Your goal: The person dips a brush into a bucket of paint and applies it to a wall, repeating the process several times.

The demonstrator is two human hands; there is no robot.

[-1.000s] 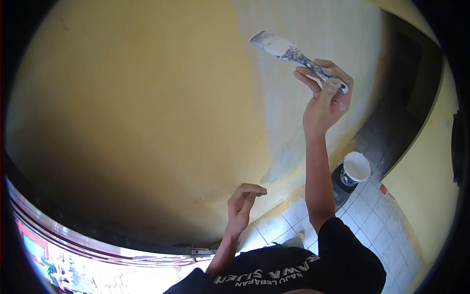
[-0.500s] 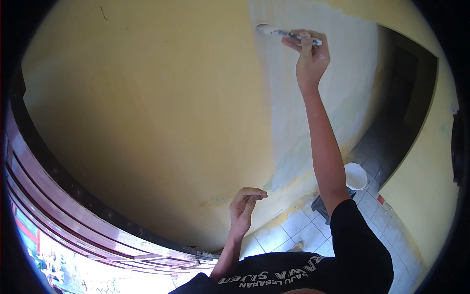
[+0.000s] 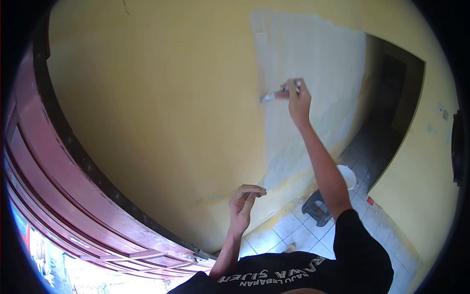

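One downward pass is what the last sec shows: the right hand (image 3: pixel 297 100) had the putty knife (image 3: pixel 270 96) lifted off the wall w/ the blade face showing, then set it at the top-left corner of the grey patch (image 3: pixel 313 59). Now the blade sits about halfway down the patch's left edge, edge-on to the camera and against the surface as far as can be told. Fingers and thumb are clamped round the handle, blade pointing left toward the bare yellow wall (image 3: pixel 161 98).

The left hand (image 3: pixel 245 201) hasn't shifted: low, close to the wall, fingers loosely curled toward the thumb, pinching nothing.

The view has tipped too; more of the reddish door frame (image 3: pixel 58 186) shows at left vs. a sec ago.

Judgement: the stroke is mid-run, dressing the border btw. coated and uncoated wall. The patch covers only the right part; the yellow stretch to its left is untouched, so the coating looks well short of done. Blade too thin in view to tell if any filler is left on it.

The white bucket (image 3: pixel 348 176) and dark stool (image 3: pixel 316 208) stand on the tiled floor (image 3: pixel 289 230) below the right arm, well apart from the knife.
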